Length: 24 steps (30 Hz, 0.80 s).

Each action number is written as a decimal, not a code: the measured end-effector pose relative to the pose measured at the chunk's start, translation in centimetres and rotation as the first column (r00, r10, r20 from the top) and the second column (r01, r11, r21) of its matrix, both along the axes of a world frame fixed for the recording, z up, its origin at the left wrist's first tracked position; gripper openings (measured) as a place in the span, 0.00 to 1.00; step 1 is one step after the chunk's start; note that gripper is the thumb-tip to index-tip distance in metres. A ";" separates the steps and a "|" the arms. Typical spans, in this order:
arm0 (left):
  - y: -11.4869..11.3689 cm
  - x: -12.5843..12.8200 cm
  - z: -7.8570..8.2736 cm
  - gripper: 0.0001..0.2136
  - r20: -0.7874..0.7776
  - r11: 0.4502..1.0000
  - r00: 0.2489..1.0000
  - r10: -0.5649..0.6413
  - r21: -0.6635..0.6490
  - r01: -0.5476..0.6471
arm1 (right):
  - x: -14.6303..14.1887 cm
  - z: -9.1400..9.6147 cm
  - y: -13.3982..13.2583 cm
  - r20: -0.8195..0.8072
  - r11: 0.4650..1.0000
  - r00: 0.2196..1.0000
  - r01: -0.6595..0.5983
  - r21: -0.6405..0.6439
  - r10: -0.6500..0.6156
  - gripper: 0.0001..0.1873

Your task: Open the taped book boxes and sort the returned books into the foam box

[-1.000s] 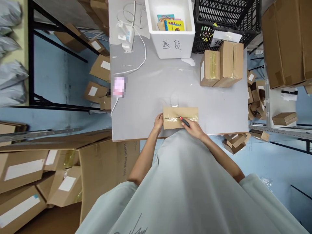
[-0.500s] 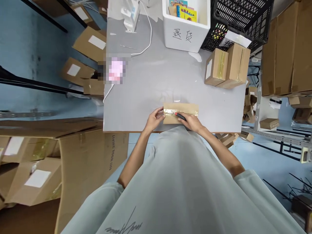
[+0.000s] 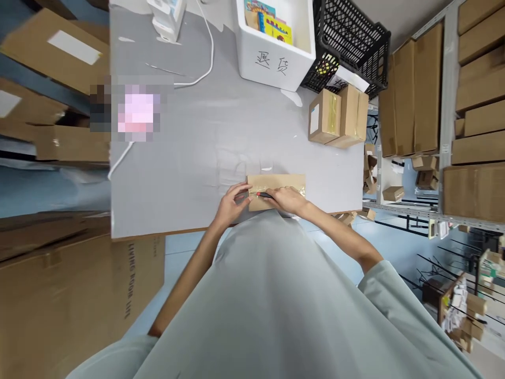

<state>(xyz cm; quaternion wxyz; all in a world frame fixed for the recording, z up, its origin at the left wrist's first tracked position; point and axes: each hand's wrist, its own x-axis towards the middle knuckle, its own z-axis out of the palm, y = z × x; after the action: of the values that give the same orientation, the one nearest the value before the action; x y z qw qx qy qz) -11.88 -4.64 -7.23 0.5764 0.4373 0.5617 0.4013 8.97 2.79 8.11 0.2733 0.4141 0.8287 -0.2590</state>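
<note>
A small brown cardboard box [image 3: 276,180] lies at the table's front edge, close to my body. Clear, shiny tape runs along the middle of its top. My right hand [image 3: 289,199] is closed around a black and red box cutter [image 3: 265,195], whose tip points left along the tape near the box's left end. At that end, my left hand [image 3: 231,204] holds the box, fingers at the upper side and thumb nearer to me. My right hand covers part of the box's top.
The grey table [image 3: 189,158] carries a white bin [image 3: 276,58] with colourful books, a black crate [image 3: 351,42] and two closed boxes [image 3: 331,113] at the right. A white cable [image 3: 211,47] and a blurred pink item [image 3: 136,113] are at the left. A large carton [image 3: 79,295] stands below left.
The box cutter has moved from the middle of the tape toward the box's left end with my right hand. My left hand stays at that end. The whole view has shifted and turned.
</note>
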 end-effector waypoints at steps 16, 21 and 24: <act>0.0 0.1 0.1 0.26 0.066 0.999 0.997 -0.048 0.025 0.047 | -1.1 1.7 1.4 0.190 0.999 0.981 -0.043 -0.010 0.044 0.24; -0.1 0.1 -0.4 0.25 0.093 0.998 0.995 -0.045 0.040 0.042 | -1.7 1.7 1.1 0.176 0.999 0.984 -0.035 -0.022 0.039 0.24; -0.1 0.2 -0.6 0.24 0.093 0.998 0.995 -0.047 0.052 0.042 | -2.2 1.7 0.9 0.190 0.999 0.981 -0.037 -0.037 0.044 0.24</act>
<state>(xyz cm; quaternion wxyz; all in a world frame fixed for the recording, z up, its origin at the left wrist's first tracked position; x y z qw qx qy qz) -11.69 -4.74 -7.83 0.5997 0.4448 0.5139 0.4224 6.80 3.67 9.78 0.3634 0.4154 0.8026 -0.2262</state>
